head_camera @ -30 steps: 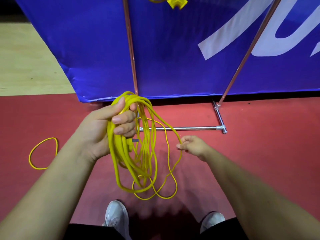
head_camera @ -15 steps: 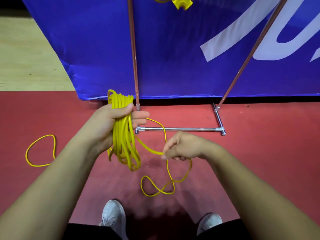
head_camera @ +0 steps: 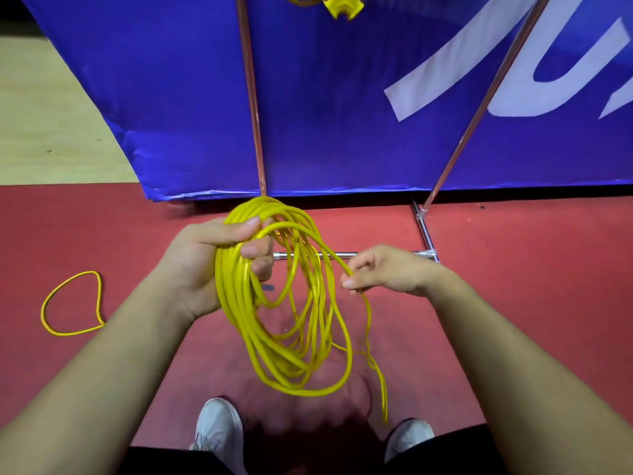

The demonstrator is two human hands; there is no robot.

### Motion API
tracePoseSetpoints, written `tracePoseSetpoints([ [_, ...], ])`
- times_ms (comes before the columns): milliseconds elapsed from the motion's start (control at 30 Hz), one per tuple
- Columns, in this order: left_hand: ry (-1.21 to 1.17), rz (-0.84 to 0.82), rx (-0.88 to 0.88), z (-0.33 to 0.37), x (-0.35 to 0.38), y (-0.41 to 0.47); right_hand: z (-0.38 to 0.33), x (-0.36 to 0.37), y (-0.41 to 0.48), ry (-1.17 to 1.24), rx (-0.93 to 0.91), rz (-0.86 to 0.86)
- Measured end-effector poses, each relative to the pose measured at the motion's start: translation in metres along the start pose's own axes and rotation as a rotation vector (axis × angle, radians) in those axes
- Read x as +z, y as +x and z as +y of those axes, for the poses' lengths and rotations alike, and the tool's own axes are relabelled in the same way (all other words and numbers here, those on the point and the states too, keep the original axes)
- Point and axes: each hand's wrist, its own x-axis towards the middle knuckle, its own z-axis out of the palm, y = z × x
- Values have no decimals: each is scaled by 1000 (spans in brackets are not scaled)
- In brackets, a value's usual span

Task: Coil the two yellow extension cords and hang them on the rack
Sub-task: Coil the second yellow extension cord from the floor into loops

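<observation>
My left hand (head_camera: 209, 265) grips the top of a coil of yellow extension cord (head_camera: 274, 351), whose several loops hang down in front of my legs. My right hand (head_camera: 383, 272) pinches one loose strand of the same cord to the right of the coil; the strand trails down toward my right shoe. The rack's two thin uprights (head_camera: 251, 97) rise ahead, with its chrome base bar (head_camera: 376, 254) on the floor behind my hands. Another yellow cord's plug end (head_camera: 342, 6) hangs at the top edge of the view.
A blue banner (head_camera: 342, 114) stands right behind the rack. A loop of yellow cord (head_camera: 73, 303) lies on the red floor at the left. Pale wooden floor (head_camera: 41, 125) shows beyond the banner's left side. My two white shoes (head_camera: 219, 430) are at the bottom.
The coil in my left hand has opened out and hangs lower, with a new loop added. My right hand has moved right and up with the strand. The slack on the floor has been taken up.
</observation>
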Motion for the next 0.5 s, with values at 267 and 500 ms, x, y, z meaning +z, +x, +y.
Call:
tracePoseSetpoints([
  [267,230,71,-185,-3,-8,-4,-22,-12,3,379,-198,421],
  [500,210,79,-193,-8,-2,-1,-88,17,-15,46,-375,276],
])
